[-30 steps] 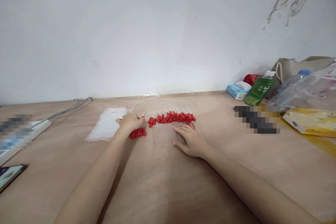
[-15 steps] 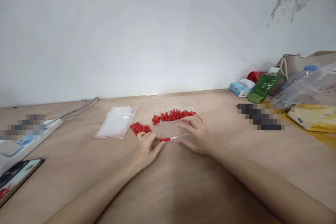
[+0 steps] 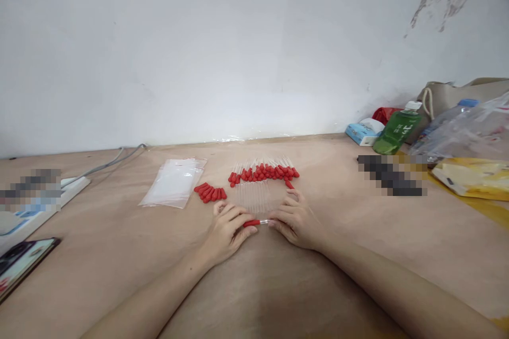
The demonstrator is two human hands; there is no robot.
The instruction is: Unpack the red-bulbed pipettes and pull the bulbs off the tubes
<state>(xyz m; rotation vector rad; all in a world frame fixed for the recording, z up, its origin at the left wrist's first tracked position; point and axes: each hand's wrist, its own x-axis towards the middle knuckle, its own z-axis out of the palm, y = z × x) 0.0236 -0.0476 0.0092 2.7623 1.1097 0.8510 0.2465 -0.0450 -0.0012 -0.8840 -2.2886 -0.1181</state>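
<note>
My left hand [image 3: 228, 229] pinches a red rubber bulb [image 3: 252, 223] near the middle of the brown table [image 3: 254, 286]. Facing it, my right hand [image 3: 296, 218] pinches the clear glass tube [image 3: 265, 221] that meets that bulb; the two hands hold one dropper between them. Just behind lies a row of several clear tubes [image 3: 256, 196], and further back a row of droppers with red bulbs [image 3: 264, 172]. A small pile of loose red bulbs [image 3: 210, 193] lies to the left of the tubes.
Clear plastic bags [image 3: 173, 188] lie at the left of the pile. A white power strip [image 3: 43, 198] and a phone [image 3: 22, 264] sit at far left. At right stand a green bottle [image 3: 393, 132], a tissue pack [image 3: 363, 132], a beige bag [image 3: 457, 98] and a yellow packet [image 3: 473, 177].
My left hand left the loose bulbs with one red bulb and came to the middle. My right hand lifted from the tubes with one tube, and both drew nearer to me, meeting.
</note>
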